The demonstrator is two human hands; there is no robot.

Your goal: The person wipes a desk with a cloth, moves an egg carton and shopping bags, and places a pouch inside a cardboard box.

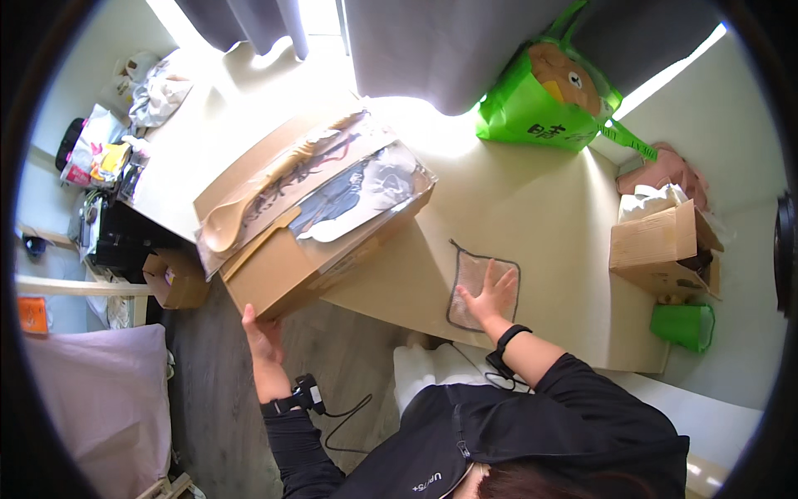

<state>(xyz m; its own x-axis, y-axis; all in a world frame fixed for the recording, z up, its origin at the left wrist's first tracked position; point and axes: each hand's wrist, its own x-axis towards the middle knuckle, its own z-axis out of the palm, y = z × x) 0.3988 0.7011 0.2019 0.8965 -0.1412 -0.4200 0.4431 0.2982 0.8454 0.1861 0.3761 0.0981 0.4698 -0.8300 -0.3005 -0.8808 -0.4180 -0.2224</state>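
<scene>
My left hand (265, 335) holds the near-left corner of a cardboard box (268, 268), its thumb up along the side. The box sits tilted across the table's left part. On its top lie a wooden spoon (224, 224) in clear plastic, a flat wooden stick (259, 243), and a clear packet (374, 193) with dark and whitish contents. My right hand (489, 296) is spread, fingers apart, over a beige square cloth (471, 268) with dark edging and a hanging loop. It appears to rest on the cloth; the palm's contact is hidden.
A pale table (561, 218) runs under the window. A green bag (530, 106) with a plush toy stands at the back right. An open carton (654, 243) and a green bin (682, 326) are at right. Plastic bags (159, 93) sit at the back left.
</scene>
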